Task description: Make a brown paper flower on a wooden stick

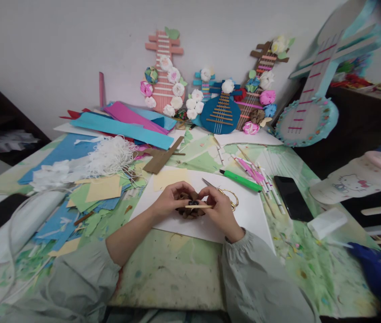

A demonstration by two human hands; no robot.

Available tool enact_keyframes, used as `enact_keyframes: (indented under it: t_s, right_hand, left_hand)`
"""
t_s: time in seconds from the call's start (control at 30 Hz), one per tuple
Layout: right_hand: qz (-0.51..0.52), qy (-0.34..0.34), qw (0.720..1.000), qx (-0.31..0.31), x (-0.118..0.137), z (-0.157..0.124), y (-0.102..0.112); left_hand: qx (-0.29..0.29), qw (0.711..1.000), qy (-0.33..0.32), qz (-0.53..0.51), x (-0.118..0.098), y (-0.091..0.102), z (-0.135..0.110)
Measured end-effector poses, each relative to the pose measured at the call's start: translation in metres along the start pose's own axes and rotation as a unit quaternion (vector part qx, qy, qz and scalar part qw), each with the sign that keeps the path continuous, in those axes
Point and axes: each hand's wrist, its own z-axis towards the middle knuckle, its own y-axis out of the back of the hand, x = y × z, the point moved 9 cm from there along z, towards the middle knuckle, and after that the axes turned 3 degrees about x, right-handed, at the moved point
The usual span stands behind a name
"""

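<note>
Both my hands meet over a white sheet (251, 215) in the middle of the table. My left hand (172, 197) has its fingers curled round a brown crumpled paper flower (189, 211). My right hand (219, 206) pinches the same flower from the other side, and a thin wooden stick (197, 206) lies across it between my fingers. Gold-handled scissors (227, 194) lie on the sheet just behind my right hand.
A green marker (240, 179), several pens (260, 177) and a black phone (293, 197) lie to the right. Cut paper scraps (99, 193), white string (111, 154) and blue and pink sheets (123, 125) cover the left. Paper lutes with flowers (222, 110) lean on the wall.
</note>
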Motion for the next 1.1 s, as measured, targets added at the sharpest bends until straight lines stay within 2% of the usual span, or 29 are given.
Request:
enact_keyframes:
  t_s: [0.17, 0.33, 0.47, 0.6, 0.8, 1.1]
  right_hand:
    - [-0.015, 0.030, 0.999, -0.006, 0.004, 0.001, 0.001]
    - [-0.021, 0.068, 0.997, -0.016, 0.012, -0.001, 0.002]
    - [-0.026, 0.081, 0.996, -0.020, 0.015, -0.003, 0.002]
    - [-0.021, 0.078, 0.997, -0.015, 0.017, -0.004, 0.001]
    - [0.006, 0.048, 0.999, 0.010, 0.014, -0.004, -0.002]
    - [0.021, 0.016, 1.000, 0.015, 0.003, -0.002, -0.004]
  left_hand:
    - [0.005, 1.000, -0.004, 0.015, 0.000, -0.001, 0.000]
    - [-0.035, 0.999, 0.003, 0.021, 0.000, 0.004, 0.001]
    - [-0.039, 0.999, 0.013, 0.010, 0.003, 0.006, 0.002]
    - [-0.035, 0.999, 0.007, 0.018, 0.001, 0.007, 0.001]
    - [-0.001, 1.000, 0.020, 0.016, 0.000, -0.001, 0.000]
    - [-0.026, 0.999, -0.009, 0.029, -0.007, -0.001, -0.001]
